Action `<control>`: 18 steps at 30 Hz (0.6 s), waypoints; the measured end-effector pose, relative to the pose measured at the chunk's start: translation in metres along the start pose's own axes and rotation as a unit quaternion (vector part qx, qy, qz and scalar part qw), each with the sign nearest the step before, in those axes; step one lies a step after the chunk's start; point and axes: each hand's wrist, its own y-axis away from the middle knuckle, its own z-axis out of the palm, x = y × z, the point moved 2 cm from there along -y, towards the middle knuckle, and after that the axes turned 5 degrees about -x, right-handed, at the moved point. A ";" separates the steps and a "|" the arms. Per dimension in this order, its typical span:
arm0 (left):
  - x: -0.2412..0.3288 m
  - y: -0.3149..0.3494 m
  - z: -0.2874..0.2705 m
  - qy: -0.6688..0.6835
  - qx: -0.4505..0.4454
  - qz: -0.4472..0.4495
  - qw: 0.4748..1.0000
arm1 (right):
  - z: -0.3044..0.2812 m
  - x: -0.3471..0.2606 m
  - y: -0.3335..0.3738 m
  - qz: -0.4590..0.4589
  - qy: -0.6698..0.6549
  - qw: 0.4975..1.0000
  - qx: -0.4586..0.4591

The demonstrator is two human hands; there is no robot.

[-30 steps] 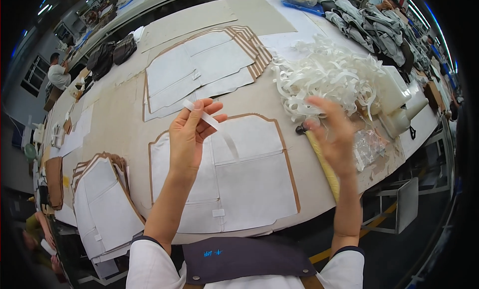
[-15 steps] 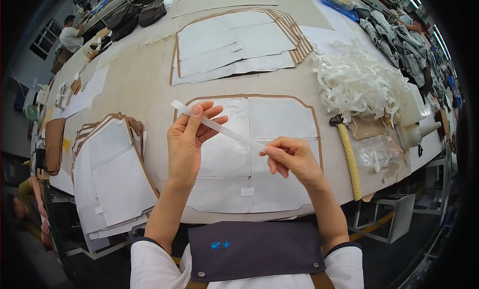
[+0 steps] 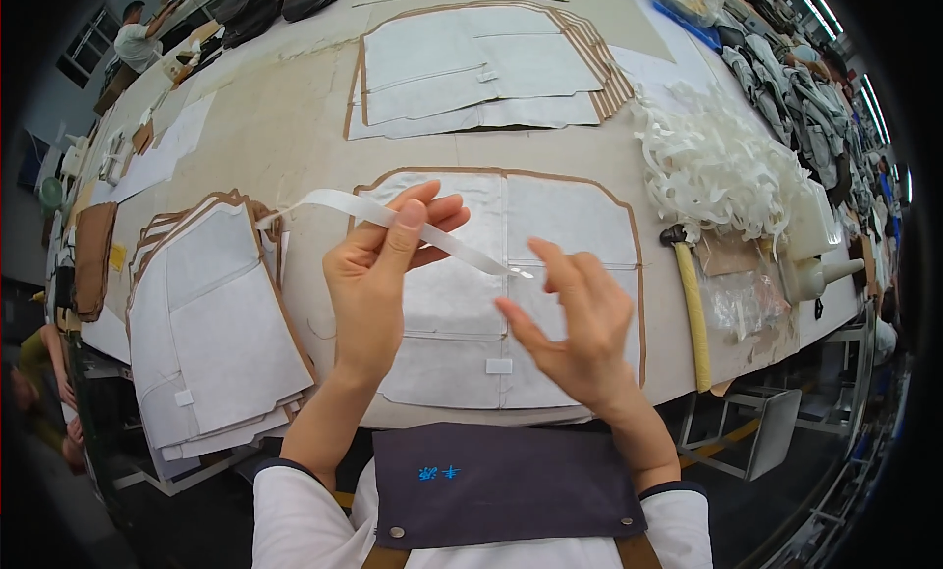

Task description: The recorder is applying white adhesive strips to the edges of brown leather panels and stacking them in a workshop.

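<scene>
Left fingers (image 3: 401, 241): my thumb pins white strip (image 3: 359, 207) mid-length, apparently steadying its near end | Right fingers (image 3: 562, 274): spread, empty, just beside that end | White panel (image 3: 570, 215): beneath my fingers, flat on tabletop (image 3: 236, 127)

By the worktop (image 3: 265, 127), brown-edged white panels (image 3: 580, 220) are being carried near, far and left, white strips (image 3: 717, 156) and a yellow-handled hammer (image 3: 693, 313) at right.

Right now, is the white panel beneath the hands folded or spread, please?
Spread: the white panel lies flat on the table, its brown-edged outline mostly visible; the left hand and right hand hide parts.
</scene>
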 end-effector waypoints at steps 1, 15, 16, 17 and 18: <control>-0.001 0.002 0.004 -0.001 -0.003 0.000 1.000 | 0.012 -0.009 -0.007 0.002 0.001 1.000 0.002; -0.025 -0.019 0.022 -0.178 -0.275 -0.155 0.932 | 0.020 0.041 -0.008 0.215 -0.567 0.795 0.024; -0.030 -0.021 0.023 -0.145 -0.263 -0.127 0.945 | 0.020 0.051 -0.003 0.218 -0.564 0.796 0.020; -0.037 -0.025 0.022 -0.145 -0.264 -0.128 0.945 | 0.017 0.061 0.000 0.220 -0.564 0.796 0.021; -0.044 -0.031 0.019 -0.163 -0.271 -0.113 0.942 | 0.012 0.074 0.006 0.263 -0.629 0.731 0.036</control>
